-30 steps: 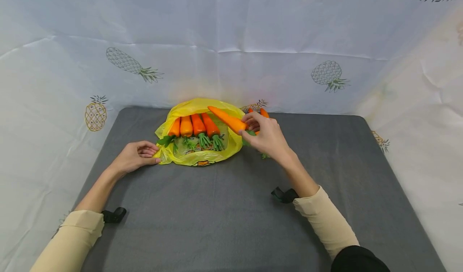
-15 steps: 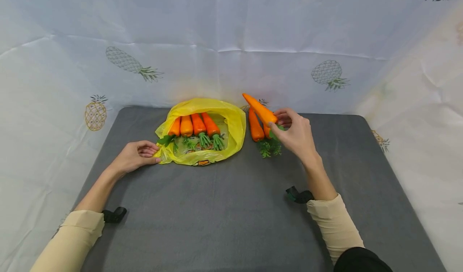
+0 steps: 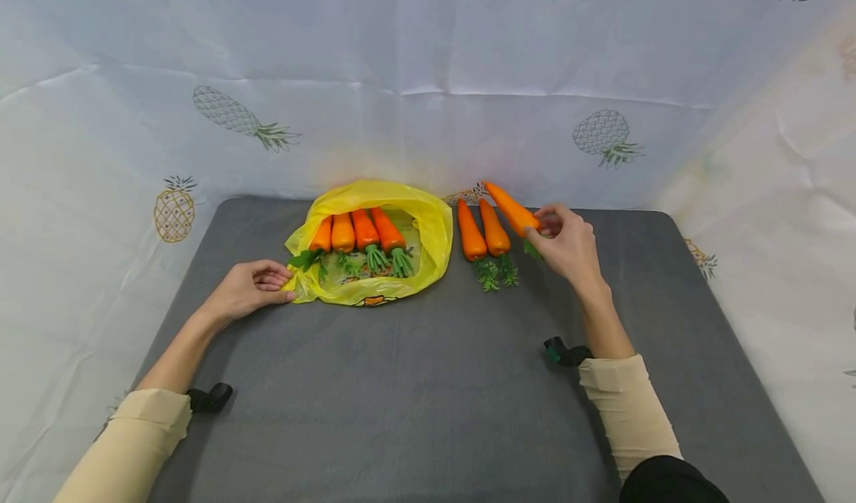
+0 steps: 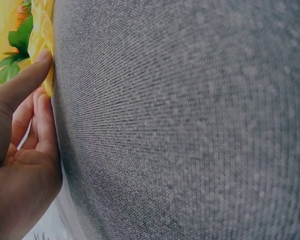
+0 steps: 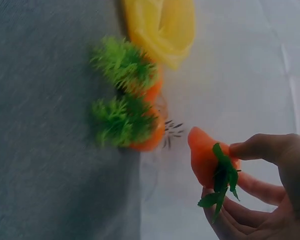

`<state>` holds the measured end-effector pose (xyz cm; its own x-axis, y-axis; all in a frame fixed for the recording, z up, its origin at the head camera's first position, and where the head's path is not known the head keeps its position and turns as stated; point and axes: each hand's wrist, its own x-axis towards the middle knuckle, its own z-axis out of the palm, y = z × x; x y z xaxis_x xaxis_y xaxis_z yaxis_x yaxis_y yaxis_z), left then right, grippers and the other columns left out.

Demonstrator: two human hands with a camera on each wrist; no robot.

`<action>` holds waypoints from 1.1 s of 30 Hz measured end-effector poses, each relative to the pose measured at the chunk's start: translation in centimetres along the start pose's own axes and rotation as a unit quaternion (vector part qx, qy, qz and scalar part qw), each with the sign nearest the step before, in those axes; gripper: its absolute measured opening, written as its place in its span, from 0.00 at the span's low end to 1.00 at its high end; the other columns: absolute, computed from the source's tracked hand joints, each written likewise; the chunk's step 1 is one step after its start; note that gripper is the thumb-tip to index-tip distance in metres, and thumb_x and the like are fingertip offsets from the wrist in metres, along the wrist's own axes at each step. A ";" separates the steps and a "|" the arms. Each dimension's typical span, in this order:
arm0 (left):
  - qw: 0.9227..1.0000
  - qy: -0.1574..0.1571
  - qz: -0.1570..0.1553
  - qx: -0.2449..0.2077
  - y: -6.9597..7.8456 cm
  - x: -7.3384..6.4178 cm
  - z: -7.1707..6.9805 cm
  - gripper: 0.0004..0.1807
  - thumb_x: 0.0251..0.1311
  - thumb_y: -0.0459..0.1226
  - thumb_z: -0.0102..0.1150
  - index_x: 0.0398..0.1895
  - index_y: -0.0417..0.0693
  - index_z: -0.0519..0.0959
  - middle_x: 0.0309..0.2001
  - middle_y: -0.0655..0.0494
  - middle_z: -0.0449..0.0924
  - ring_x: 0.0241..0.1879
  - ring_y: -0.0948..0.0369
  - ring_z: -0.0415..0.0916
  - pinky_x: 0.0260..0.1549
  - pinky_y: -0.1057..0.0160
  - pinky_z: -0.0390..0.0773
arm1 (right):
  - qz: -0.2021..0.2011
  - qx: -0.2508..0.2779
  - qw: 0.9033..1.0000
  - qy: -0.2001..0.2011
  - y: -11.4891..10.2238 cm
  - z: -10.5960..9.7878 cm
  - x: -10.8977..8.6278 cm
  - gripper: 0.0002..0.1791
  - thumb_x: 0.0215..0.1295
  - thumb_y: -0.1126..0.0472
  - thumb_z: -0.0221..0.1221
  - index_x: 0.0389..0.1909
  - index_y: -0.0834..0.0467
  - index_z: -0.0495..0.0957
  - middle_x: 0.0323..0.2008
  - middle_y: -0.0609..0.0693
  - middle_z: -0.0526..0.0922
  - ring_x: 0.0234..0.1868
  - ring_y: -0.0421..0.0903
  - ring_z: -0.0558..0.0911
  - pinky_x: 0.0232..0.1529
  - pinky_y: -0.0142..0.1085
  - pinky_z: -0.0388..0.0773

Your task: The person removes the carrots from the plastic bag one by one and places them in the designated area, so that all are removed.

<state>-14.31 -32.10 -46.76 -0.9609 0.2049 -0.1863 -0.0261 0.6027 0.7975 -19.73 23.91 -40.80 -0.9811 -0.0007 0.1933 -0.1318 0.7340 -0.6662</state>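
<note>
With thumb and fingers, my right hand (image 3: pixel 568 243) pinches an orange carrot (image 3: pixel 511 207) near its leafy end, its tip pointing up and left. In the right wrist view the held carrot (image 5: pixel 205 157) shows its dark green leaves and is off the table. Just left of it, a carrot (image 3: pixel 494 228) and another carrot (image 3: pixel 471 232) lie side by side with feathery green tops. My left hand (image 3: pixel 250 291) pinches the left edge of a yellow plastic bag (image 3: pixel 438 247); the left wrist view shows thumb and fingers on the bag (image 4: pixel 42 30). Several carrots (image 3: pixel 366 232) lie inside the bag's wide mouth.
A grey cloth-covered table (image 3: pixel 414 399) lies under everything. Behind it hangs a white curtain (image 3: pixel 428 139) printed with pineapples, close to the table's back edge. Black straps (image 3: pixel 568 352) are on both wrists.
My right hand has carried the carrot from over the bag's right edge to the right, past the two lying carrots, which now show fully. My left hand has stayed on the bag.
</note>
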 end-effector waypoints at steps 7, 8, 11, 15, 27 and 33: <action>1.000 -0.001 -0.001 0.001 -0.1 -0.1 0.0 0.26 0.67 0.38 0.77 0.62 0.33 0.80 0.56 0.36 0.85 0.42 0.76 0.81 0.44 0.77 0.82 | 0.016 -0.021 0.999 -0.018 1.6 0.6 0.5 0.20 0.74 0.53 0.64 0.57 0.62 0.82 0.46 0.66 0.91 0.41 0.60 0.89 0.34 0.34 0.80; 1.000 -0.001 -0.001 0.002 -0.1 -0.1 -0.1 0.26 0.67 0.38 0.77 0.62 0.33 0.80 0.56 0.36 0.85 0.42 0.76 0.81 0.44 0.77 0.82 | 0.018 -0.024 0.999 -0.021 1.7 0.7 0.5 0.20 0.74 0.53 0.64 0.57 0.62 0.82 0.46 0.66 0.91 0.41 0.60 0.88 0.33 0.34 0.80; 1.000 -0.002 -0.002 0.004 -0.1 -0.1 -0.1 0.26 0.67 0.38 0.77 0.62 0.33 0.80 0.56 0.36 0.85 0.42 0.76 0.81 0.44 0.77 0.82 | 0.020 -0.028 0.999 -0.031 2.2 1.1 0.6 0.19 0.74 0.54 0.64 0.57 0.63 0.82 0.45 0.67 0.90 0.38 0.60 0.87 0.31 0.34 0.79; 1.000 -0.002 -0.003 0.006 -0.1 -0.1 -0.1 0.26 0.67 0.38 0.77 0.62 0.33 0.80 0.56 0.36 0.85 0.42 0.76 0.80 0.44 0.78 0.82 | 0.025 -0.030 0.999 -0.039 2.7 1.5 0.7 0.19 0.74 0.55 0.65 0.58 0.64 0.82 0.44 0.67 0.90 0.36 0.59 0.87 0.30 0.34 0.79; 1.000 -0.001 0.003 0.004 0.0 0.0 -0.1 0.26 0.67 0.38 0.77 0.61 0.32 0.80 0.55 0.35 0.85 0.42 0.76 0.81 0.44 0.78 0.82 | 0.040 -0.029 0.998 -0.044 4.1 2.5 1.0 0.20 0.74 0.54 0.65 0.58 0.65 0.81 0.46 0.68 0.90 0.37 0.61 0.88 0.31 0.37 0.82; 1.000 0.002 0.000 0.009 0.0 0.1 0.0 0.26 0.66 0.39 0.77 0.61 0.33 0.81 0.55 0.36 0.86 0.41 0.76 0.80 0.43 0.78 0.82 | 0.053 -0.016 0.997 -0.054 4.6 2.7 0.9 0.23 0.76 0.52 0.65 0.60 0.66 0.80 0.50 0.70 0.89 0.44 0.65 0.90 0.43 0.54 0.89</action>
<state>-14.41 -32.07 -46.82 -0.9618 0.2028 -0.1840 -0.0205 0.6167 0.7870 -21.61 25.39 -45.64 -0.9991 0.0056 0.0427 -0.0237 0.7555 -0.6547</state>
